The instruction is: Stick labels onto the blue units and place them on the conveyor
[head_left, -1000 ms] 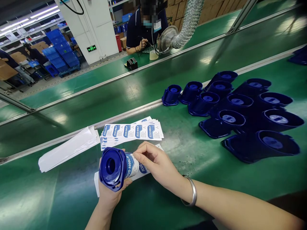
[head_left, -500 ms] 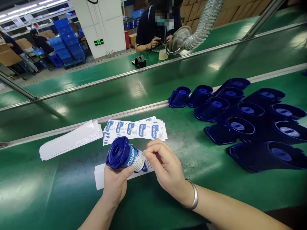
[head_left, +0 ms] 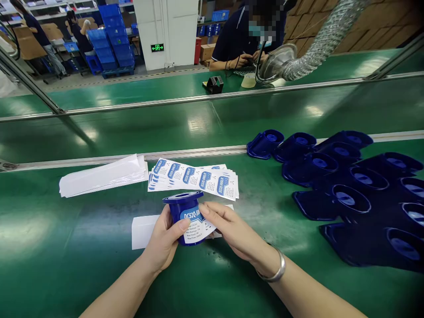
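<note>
My left hand [head_left: 162,240] is closed around a dark blue plastic pump housing [head_left: 182,203], its flanged end up and tilted slightly. A blue and white label [head_left: 194,233] printed "DC52Q" lies across the housing's side, and my left thumb presses on its left part. The thumb and fingers of my right hand [head_left: 235,227] are closed at the label's right edge, where a corner of it stands off the curved wall. The fingers behind the housing are hidden. Beneath the hands lies a white backing strip [head_left: 143,232], partly covered.
Beyond the hands lie label sheets [head_left: 212,180] and a stack of blank white strips [head_left: 102,176]. Several blue housings [head_left: 351,198] stand on the green table at right. A metal rail [head_left: 165,102] crosses the view; behind it a person [head_left: 245,39] works beside a foil duct [head_left: 321,48].
The housing has turned more upright, so the label faces me. My right hand has moved in against the housing with the label's right end. The view has shifted left and tilted.
</note>
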Available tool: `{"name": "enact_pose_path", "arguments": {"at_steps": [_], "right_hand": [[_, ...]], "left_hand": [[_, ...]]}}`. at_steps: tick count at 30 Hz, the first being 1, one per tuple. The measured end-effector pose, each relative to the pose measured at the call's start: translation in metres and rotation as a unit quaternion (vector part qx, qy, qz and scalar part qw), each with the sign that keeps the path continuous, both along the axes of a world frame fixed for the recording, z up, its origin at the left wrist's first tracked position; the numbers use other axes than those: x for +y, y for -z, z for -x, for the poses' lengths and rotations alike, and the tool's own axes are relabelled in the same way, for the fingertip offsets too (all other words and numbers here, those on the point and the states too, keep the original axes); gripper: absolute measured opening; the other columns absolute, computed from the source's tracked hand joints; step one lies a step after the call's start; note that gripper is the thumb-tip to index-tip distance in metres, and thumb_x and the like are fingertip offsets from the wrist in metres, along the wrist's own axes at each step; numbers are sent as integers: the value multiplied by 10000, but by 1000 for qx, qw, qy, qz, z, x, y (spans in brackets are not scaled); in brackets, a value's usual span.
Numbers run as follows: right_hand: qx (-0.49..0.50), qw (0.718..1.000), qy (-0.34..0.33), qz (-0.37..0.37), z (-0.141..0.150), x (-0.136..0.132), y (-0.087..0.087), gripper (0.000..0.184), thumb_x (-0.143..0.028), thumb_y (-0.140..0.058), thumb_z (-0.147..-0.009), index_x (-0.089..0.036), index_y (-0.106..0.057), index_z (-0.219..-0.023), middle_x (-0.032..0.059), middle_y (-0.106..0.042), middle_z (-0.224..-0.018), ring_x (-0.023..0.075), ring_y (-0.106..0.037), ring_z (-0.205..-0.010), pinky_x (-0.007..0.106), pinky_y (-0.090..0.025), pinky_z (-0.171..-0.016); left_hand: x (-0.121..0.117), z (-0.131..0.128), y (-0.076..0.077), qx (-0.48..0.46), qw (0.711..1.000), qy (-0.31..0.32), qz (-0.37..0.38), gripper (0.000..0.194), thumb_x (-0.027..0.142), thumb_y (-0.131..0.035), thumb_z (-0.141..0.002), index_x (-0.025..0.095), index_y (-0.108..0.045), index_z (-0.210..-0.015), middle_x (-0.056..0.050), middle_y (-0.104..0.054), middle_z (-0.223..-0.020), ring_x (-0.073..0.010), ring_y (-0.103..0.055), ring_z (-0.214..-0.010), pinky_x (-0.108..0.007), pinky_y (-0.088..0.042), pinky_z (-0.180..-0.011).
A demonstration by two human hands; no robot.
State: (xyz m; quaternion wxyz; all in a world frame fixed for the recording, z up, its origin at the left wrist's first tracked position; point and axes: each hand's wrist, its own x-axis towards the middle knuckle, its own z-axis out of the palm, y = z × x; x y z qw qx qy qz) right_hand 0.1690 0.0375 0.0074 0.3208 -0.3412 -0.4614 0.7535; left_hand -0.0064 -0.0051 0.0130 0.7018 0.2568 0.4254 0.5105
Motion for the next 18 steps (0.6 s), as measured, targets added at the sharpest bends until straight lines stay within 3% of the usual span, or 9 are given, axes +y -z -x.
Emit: {"name": "enact_pose_path", "arguments": {"at_steps": [5, 10, 12, 18], "right_hand": [[-102, 978, 85, -163, 2, -7, 2, 513, -563, -523, -1030, -208, -392, -683, -32, -368, -665, 137, -339, -603, 271, -284, -549], [-161, 897, 161, -380, 0, -17, -12, 382, -300, -444, -1085, -212, -429, -713, -17, -407, -674, 153, -385, -592, 302, -298, -575], [-162, 880, 169, -414, 0, -21, -16, 337, -219, -439, -1075, -214, -448, -739, -11, -422, -686, 157, -405, -603, 307, -310, -582], [-137, 865, 167, -452, 1, -27, -23, 261, -124, -442, -1045, -221, -518, -814, 15, -497, -726, 186, -502, -669, 323, -403, -622]], "left_hand": [[2, 0, -3, 9, 1000, -13, 4, 612, 347, -837, -774, 214, -571, -1309, -128, -685, -1289, -360, -621, -1242, -506, -533, -1023], [5, 1, -3, 47, 997, -56, -5, 645, 322, -865, -739, 210, -558, -1296, -119, -687, -1291, -345, -641, -1213, -504, -540, -1014], [5, 1, -2, 58, 997, -59, -10, 665, 315, -864, -743, 217, -538, -1315, -117, -674, -1313, -338, -636, -1221, -490, -544, -1007], [4, 0, 5, 102, 992, -63, -25, 624, 313, -844, -773, 247, -529, -1308, -82, -652, -1329, -295, -616, -1239, -433, -538, -1003]]}}
